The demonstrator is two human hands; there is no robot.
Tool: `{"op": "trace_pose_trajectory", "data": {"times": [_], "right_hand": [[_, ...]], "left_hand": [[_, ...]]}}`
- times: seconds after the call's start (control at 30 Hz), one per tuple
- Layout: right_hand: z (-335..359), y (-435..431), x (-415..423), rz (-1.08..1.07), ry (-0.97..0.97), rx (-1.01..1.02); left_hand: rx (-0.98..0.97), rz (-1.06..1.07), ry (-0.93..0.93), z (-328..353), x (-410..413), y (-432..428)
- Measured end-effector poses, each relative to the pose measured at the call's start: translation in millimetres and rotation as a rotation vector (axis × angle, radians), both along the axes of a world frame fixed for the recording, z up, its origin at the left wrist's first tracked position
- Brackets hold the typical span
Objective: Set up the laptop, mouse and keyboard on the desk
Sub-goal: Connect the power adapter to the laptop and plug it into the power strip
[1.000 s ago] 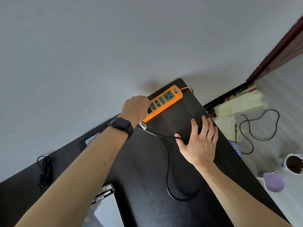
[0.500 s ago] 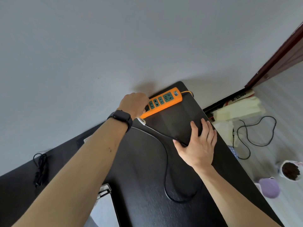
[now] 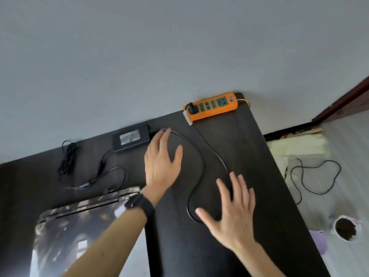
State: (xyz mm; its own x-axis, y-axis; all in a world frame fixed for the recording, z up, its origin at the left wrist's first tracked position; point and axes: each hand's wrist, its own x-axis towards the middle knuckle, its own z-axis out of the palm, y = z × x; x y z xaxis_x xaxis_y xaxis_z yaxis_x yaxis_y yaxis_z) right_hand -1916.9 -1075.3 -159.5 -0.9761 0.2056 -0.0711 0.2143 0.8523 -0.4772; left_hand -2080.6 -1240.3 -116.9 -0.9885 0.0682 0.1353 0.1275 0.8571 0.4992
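Laptop [image 3: 69, 226] at lower left; left hand [image 3: 159, 162] and right hand [image 3: 231, 214] flat, splayed, empty, over the cable [image 3: 204, 164].

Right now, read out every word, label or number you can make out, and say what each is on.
No text can be read in this view.
power adapter: white label, print too blurred to read.
orange power strip: small sticker at its right end, too small to read.
package on the floor: dark print, too blurred to read.

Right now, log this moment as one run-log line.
left hand: open, by cable | right hand: open, over cable loop | plug: in power strip | laptop: on desk
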Motion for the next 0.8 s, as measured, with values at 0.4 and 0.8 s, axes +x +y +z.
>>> {"op": "trace_pose_trajectory", "data": {"times": [0.4, 0.8], "right_hand": [[-22.6, -106.2, 18.4, 0.063, -0.112, 0.198], [32.3, -228.0, 130.9, 0.238, -0.355, -0.017]], "left_hand": [[-0.403, 0.235, -0.490, -26.3, 258.7, -213.7], [-0.352, 0.170, -0.546, -7.0, 342.4, -376.7]]}}
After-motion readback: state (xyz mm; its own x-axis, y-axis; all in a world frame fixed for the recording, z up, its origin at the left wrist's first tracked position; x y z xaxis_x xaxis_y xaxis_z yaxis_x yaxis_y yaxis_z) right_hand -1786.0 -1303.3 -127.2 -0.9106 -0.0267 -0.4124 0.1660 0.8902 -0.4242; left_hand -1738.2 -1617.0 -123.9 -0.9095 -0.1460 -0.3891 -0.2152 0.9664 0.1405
